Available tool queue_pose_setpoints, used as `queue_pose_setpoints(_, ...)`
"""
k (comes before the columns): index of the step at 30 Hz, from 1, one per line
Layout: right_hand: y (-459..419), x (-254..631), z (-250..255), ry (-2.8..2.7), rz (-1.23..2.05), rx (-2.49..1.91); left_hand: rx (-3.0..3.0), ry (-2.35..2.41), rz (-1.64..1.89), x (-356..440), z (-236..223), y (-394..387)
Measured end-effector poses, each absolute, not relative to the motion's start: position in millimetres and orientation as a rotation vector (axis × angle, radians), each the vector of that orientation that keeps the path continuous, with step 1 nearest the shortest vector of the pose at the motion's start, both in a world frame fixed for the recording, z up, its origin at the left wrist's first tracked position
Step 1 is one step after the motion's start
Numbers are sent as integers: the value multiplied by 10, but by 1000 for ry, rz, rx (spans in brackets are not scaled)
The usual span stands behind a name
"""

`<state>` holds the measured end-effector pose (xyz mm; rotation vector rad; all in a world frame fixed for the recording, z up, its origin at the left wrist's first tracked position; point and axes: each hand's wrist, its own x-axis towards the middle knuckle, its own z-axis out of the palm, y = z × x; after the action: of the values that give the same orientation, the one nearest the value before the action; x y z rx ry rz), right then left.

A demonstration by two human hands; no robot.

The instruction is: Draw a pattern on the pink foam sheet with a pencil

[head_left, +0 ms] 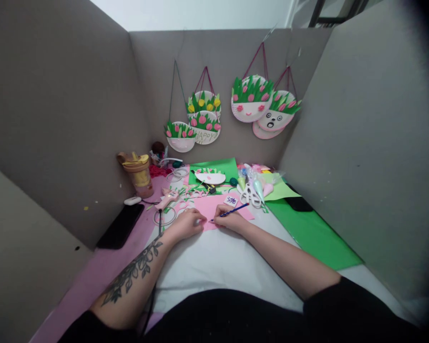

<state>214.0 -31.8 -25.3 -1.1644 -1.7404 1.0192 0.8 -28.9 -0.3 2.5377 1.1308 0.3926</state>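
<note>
A sheet of pink paper lies on the table in front of me. My right hand grips a dark blue pencil, its tip down at the sheet near the lower middle. My left hand rests on the sheet's left side, fingers lying on the paper and holding nothing. Just beyond my right hand is a small white card with a dark written character. Behind the sheet, a half paper plate with green leaves and pink flowers lies on green paper.
White scissors and piping-bag-like pouches lie at right, beside green sheets. A pink glue gun, paper scraps, a phone and a tumbler are at left. Paper-plate baskets hang on the grey partition.
</note>
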Motion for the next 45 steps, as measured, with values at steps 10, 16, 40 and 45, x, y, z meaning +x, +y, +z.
queue_pose_setpoints(10, -307, 2146, -268, -1766, 957, -1187, 2561, 1118, 408, 5, -26, -271)
queue_pose_setpoints(16, -304, 2154, -294, -1759, 1017, -1175, 2544, 1130, 393, 9, -16, -279)
queue_pose_setpoints(40, -321, 2152, -278, -1764, 925, -1194, 2544, 1124, 406, -2, -43, -267)
queue_pose_setpoints(45, -318, 2142, -282, -1783, 908, -1195, 2542, 1126, 404, 3, -28, -277)
